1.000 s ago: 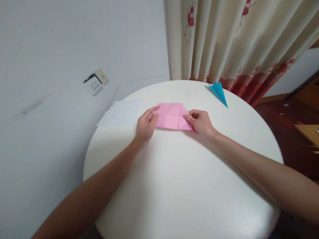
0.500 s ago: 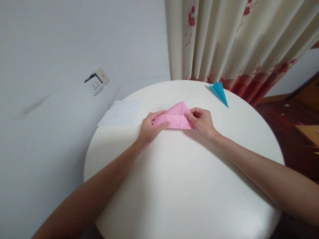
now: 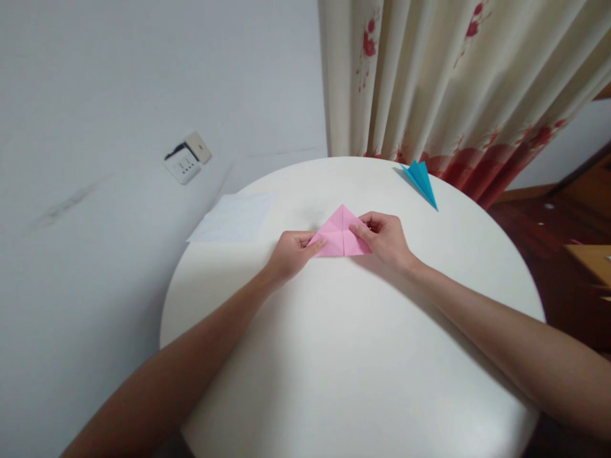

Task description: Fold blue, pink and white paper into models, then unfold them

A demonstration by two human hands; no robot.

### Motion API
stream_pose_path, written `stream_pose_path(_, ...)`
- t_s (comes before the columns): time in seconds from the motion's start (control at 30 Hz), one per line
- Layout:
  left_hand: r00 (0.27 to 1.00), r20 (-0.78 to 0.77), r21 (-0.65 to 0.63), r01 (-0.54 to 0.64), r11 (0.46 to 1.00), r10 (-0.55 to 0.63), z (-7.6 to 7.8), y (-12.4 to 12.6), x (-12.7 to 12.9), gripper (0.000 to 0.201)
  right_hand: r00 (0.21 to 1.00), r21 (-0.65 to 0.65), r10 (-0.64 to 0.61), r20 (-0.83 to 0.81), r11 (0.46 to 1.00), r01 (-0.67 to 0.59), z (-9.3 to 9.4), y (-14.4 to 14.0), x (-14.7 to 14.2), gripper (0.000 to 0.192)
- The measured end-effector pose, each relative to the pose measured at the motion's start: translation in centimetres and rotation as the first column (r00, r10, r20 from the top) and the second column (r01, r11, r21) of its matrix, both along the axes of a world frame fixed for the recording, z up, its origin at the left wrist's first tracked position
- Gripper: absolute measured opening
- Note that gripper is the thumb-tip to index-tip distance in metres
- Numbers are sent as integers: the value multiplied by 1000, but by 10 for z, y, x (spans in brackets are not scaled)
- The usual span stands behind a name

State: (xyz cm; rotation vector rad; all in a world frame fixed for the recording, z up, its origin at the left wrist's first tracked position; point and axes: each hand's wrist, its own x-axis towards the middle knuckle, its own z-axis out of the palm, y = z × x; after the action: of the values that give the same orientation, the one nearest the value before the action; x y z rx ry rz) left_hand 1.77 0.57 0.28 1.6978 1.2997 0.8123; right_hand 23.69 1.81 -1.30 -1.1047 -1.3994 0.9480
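A sheet of pink paper (image 3: 340, 232), folded to a triangle with its tip pointing away from me, is held just over the table. A crease runs down its middle, and fainter creases cross it. My left hand (image 3: 292, 254) pinches the left corner, thumb on top and fingers curled behind. On the other side my right hand (image 3: 386, 236) grips the right edge between its thumb and fingers. The fingers behind the paper are partly hidden.
The round white table (image 3: 353, 356) stands against the wall. A blue folded paper plane (image 3: 421, 181) lies at its far right edge, and a white sheet (image 3: 231, 217) at the far left. A flowered curtain (image 3: 429, 76) hangs behind; a socket (image 3: 184, 165) is on the wall.
The left part of the pink paper, spread wide before, is now folded in, making an even triangle. My left hand's fingers have curled in from their outstretched position.
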Motion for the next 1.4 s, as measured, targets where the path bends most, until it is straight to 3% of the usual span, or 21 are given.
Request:
stream_pose_path(0.27,991,6,-191,133,973,-134,3,-1,-5,40,974,-152,225,1,963,-222,2,-8,-5,36)
stream_pose_path(0.5,983,-31,-232,168,958,-179,-2,-1,-4,45,903,-206,426,54,889,-408,6,-14,-3,39)
stream_pose_path(0.63,973,-21,-258,216,942,-229,-3,-4,0,47,880,-184,475,2,865,-466,4,-15,-5,32)
stream_pose_path(0.93,939,-21,-312,321,894,-344,0,-9,0,49,907,-246,351,-233,881,-404,-2,-23,-21,27)
stream_pose_path(1.23,962,-42,-371,237,898,-271,7,-7,1,53,920,-258,204,-334,919,-297,4,-16,-15,21)
stream_pose_path(1.4,911,68,-393,399,828,-406,13,-4,-5,51,932,-232,165,-324,941,-247,9,0,5,21)
